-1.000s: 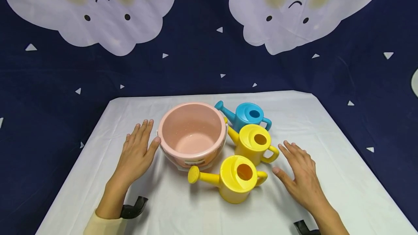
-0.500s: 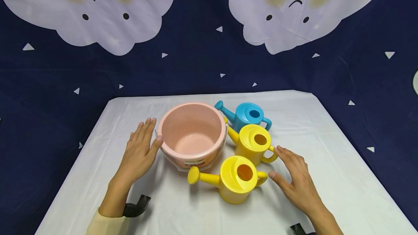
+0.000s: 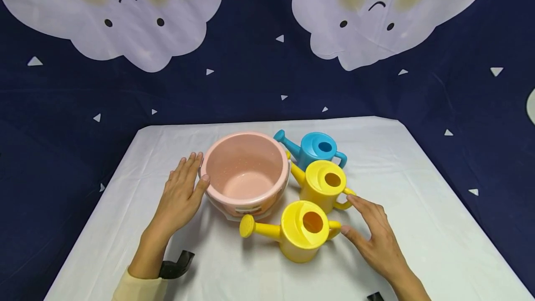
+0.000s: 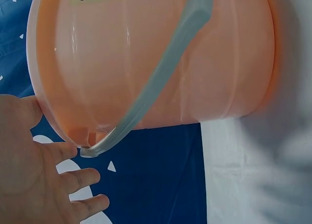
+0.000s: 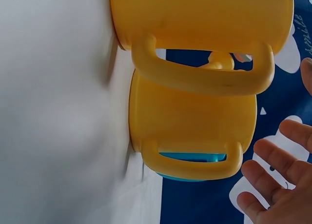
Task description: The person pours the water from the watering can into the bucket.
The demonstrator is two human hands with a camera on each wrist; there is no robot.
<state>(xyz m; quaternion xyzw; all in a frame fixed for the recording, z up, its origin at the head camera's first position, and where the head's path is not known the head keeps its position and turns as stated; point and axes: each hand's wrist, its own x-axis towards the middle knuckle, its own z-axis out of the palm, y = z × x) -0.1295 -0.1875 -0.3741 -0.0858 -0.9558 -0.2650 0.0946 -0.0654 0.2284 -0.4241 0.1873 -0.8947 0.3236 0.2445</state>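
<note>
A pink bucket (image 3: 246, 201) with a grey bail handle (image 4: 161, 77) stands upright left of the middle of the table. My left hand (image 3: 179, 196) is at its left side, fingers extended, thumb and fingertips right at the rim. To the bucket's right stand two yellow watering cans, the front one (image 3: 298, 245) and the rear one (image 3: 319, 194), plus a blue watering can (image 3: 317, 147) behind them. My right hand (image 3: 378, 236) reaches in from the right with loosely extended fingers, thumb near the front can's handle (image 5: 204, 80) and fingertips near the rear can's handle (image 5: 195, 168).
A white cloth covers the table (image 3: 434, 199). Behind it hangs a dark blue curtain (image 3: 251, 87) printed with clouds and small triangles. Black straps (image 3: 177, 266) show at the wrists.
My right hand has moved left, closer to the handles of the yellow watering cans. My left hand has shifted slightly right against the bucket. The bucket and cans have stayed put.
</note>
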